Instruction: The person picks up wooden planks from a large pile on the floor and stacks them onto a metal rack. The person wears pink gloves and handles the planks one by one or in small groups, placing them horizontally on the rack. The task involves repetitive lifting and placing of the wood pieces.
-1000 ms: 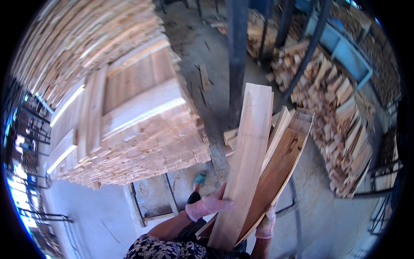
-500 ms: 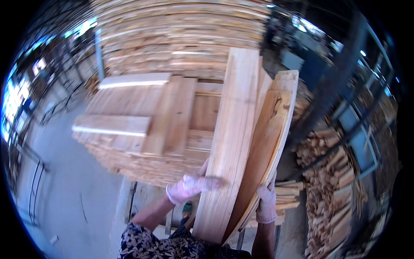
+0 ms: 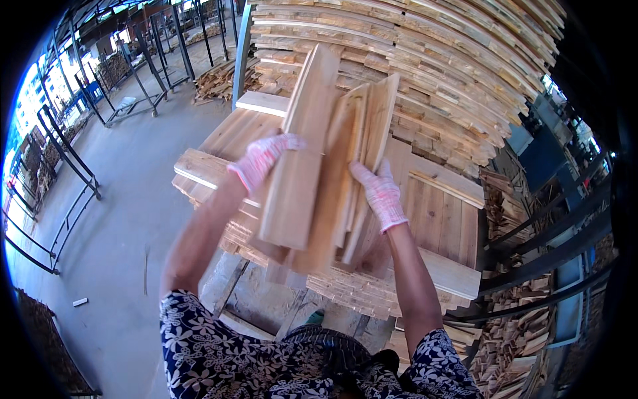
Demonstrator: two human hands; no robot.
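Note:
A loose bundle of long wooden boards (image 3: 302,166) is held between my two gloved hands over a low stack of planks (image 3: 438,223). My left hand (image 3: 264,158) wraps the outer left edge of the leftmost board. Against the right side of the bundle, my right hand (image 3: 380,193) is closed on the outer board (image 3: 379,126), thumb on its near face. The boards stand on edge and tilt apart, with a darker, blurred board between the outer ones. Both gloves are pale with pinkish red patches; the fingers behind the boards are hidden.
A tall wall of stacked boards (image 3: 458,73) rises behind the low stack. Pale strips (image 3: 452,274) lie across the low stack's ends. Grey floor (image 3: 129,206) and black metal racks (image 3: 73,179) are at left; piled offcuts (image 3: 512,339) lie at lower right.
My view has swung to the right. The boards have moved forward, away from my body and over the low stack, with both arms now stretched out. Both hands still hold the boards.

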